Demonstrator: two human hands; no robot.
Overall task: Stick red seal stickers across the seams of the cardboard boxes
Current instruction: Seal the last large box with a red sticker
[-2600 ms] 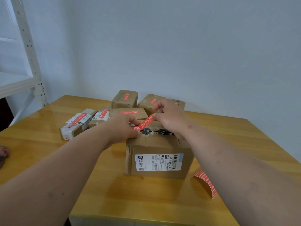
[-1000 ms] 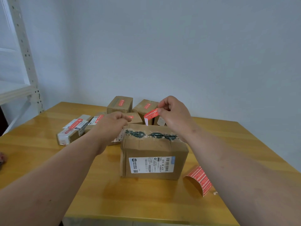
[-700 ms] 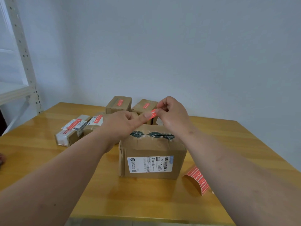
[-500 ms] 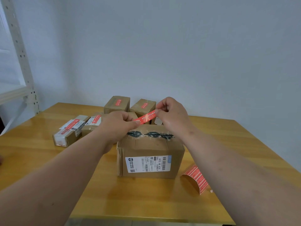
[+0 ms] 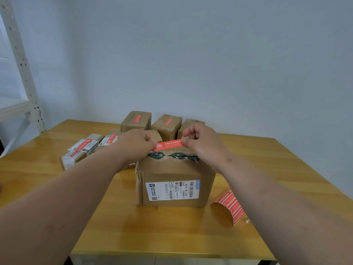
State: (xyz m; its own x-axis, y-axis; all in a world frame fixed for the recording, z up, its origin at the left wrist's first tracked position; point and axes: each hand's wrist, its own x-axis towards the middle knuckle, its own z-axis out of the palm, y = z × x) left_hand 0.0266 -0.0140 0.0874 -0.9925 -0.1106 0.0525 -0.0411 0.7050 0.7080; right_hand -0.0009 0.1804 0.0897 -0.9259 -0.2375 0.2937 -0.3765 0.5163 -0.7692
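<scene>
A brown cardboard box (image 5: pixel 172 173) with a white shipping label on its front stands in the middle of the table. Its top seam (image 5: pixel 175 155) runs left to right under dark-printed tape. Just above that seam a red seal sticker (image 5: pixel 168 144) is stretched flat. My left hand (image 5: pixel 133 144) pinches the sticker's left end. My right hand (image 5: pixel 202 144) pinches its right end. Whether the sticker touches the box top I cannot tell.
Behind stand three small boxes (image 5: pixel 136 121), two showing red stickers. At the left lie flatter boxes (image 5: pixel 82 150) with red stickers. A curled sheet of red stickers (image 5: pixel 230 206) lies on the wooden table (image 5: pixel 172 232) right of the box. A white shelf post (image 5: pixel 21 64) rises at far left.
My right hand held the sticker alone above the box; my left hand then took its other end. Both hands have stretched it out and brought it down toward the top seam.
</scene>
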